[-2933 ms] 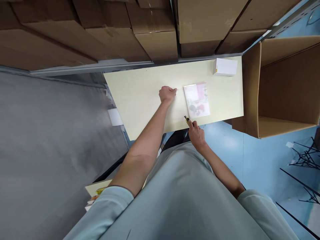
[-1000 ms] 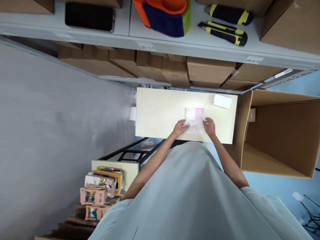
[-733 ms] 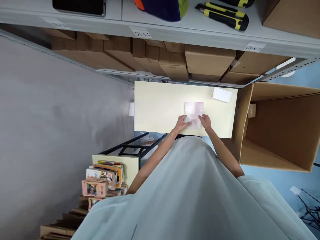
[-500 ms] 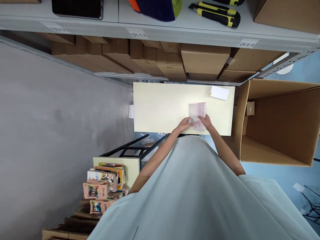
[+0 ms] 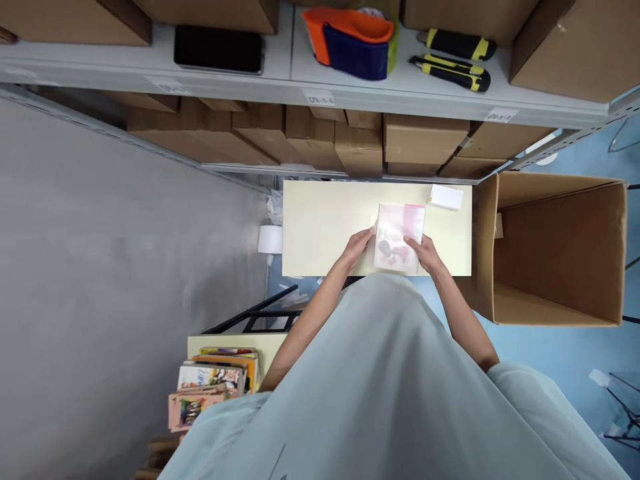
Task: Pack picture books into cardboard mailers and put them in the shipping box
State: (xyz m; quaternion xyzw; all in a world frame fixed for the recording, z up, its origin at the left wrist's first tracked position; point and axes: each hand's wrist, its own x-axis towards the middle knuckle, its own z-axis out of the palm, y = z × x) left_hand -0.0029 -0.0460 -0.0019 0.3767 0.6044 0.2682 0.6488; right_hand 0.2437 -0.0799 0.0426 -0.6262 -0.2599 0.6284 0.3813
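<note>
A thin book (image 5: 395, 230) with a pale cover, a pink strip at its top right and grey and pink figures lower down, is over the pale tabletop (image 5: 325, 220); its surface looks like clear plastic. My right hand (image 5: 425, 253) grips its right edge, thumb on the cover, fingers behind. At the left edge, my left hand (image 5: 356, 245) has its fingers closed against the side, partly hidden under what looks like loose clear film. A small white box (image 5: 446, 197) lies on the table beyond my right hand.
A large open cardboard box (image 5: 560, 250) stands right of the table. Ahead, a metal shelf (image 5: 350, 93) carries cartons, a phone (image 5: 219, 50), an orange and blue tape dispenser (image 5: 353, 43) and utility knives (image 5: 455, 70). Books (image 5: 215, 380) are stacked at lower left.
The view has shifted, showing more of the shelf. My left hand has moved from the book's lower front to its left edge, uncovering the cover. My right hand keeps its right side.
</note>
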